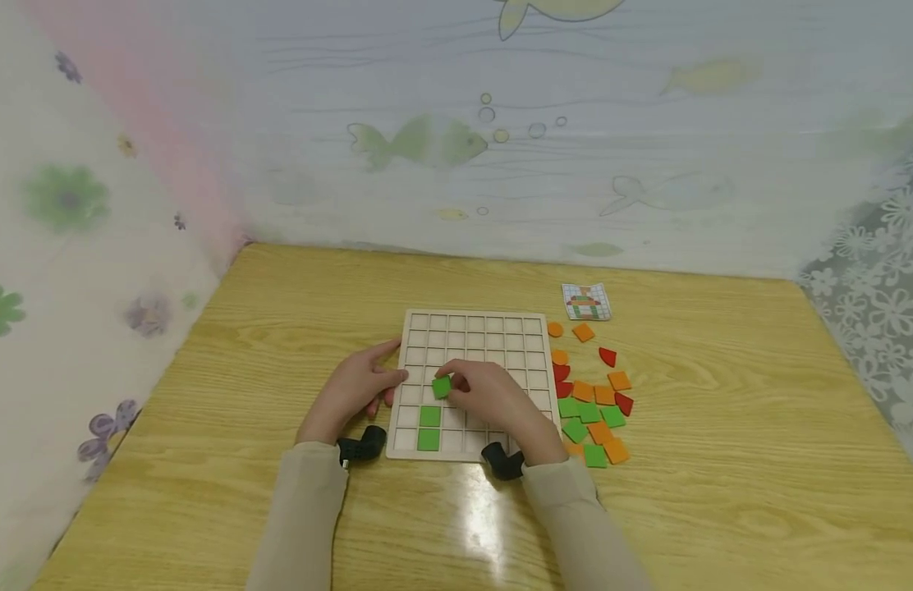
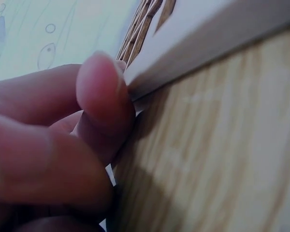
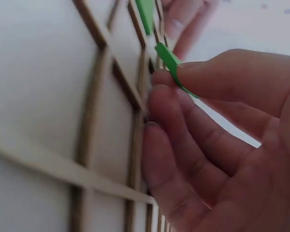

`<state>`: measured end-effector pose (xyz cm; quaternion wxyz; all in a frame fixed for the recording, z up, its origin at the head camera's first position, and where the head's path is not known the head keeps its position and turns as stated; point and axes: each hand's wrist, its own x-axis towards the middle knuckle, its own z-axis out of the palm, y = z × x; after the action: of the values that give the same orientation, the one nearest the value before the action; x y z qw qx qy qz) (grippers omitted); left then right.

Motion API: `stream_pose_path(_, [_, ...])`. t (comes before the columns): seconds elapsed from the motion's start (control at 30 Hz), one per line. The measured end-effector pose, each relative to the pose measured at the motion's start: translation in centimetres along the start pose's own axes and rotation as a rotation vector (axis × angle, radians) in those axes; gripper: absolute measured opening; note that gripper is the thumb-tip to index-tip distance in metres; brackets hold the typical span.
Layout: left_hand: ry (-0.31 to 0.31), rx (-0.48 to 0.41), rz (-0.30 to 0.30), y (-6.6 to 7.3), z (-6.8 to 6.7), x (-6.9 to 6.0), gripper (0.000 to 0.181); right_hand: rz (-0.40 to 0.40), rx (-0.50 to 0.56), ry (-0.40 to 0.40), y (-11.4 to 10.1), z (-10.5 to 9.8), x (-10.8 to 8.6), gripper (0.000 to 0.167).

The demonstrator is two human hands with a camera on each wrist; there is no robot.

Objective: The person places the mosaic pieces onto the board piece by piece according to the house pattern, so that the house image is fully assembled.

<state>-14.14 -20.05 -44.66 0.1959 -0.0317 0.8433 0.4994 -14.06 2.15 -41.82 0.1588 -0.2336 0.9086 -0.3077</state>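
A wooden grid board [image 1: 477, 315] lies flat on the table. Two green square tiles [image 1: 429, 416] sit in cells near its lower left corner. My right hand [image 1: 493, 398] is over the board and pinches another green square tile [image 1: 442, 387] between thumb and finger; in the right wrist view this green tile [image 3: 169, 59] is tilted, close above the grid. At the board's left side my left hand [image 1: 355, 386] rests, its thumb and index finger touching the edge. Up close in the left wrist view, fingertips [image 2: 104, 89] lie against the board's side [image 2: 193, 53].
Loose orange, red and green pieces [image 1: 588, 412] are scattered right of the board, some against its edge. Behind them lies a small pattern card [image 1: 585, 302]. A painted wall [image 1: 427, 189] stands along the table's [image 1: 685, 509] back, with another wall on the left.
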Motion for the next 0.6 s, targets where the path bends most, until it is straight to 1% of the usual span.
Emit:
stream_pose_path(0.07, [0.0,0.009,0.008,0.0,0.0,0.1,0.058,-0.015,-0.018,0.009,-0.2,0.3,0.1,0.029])
stream_pose_path(0.27, [0.002,0.04,0.014,-0.1,-0.2,0.0,0.058,-0.012,-0.071,0.03,-0.6,1.0,0.3,0.027])
stream_pose_path(0.47, [0.004,0.022,0.023,-0.1,-0.2,0.0,0.058,-0.027,-0.131,0.041,-0.8,1.2,0.4,0.025])
stream_pose_path(0.6, [0.0,0.017,0.024,-0.2,0.0,0.3,0.057,-0.02,-0.129,0.047,-0.8,1.3,0.2,0.026])
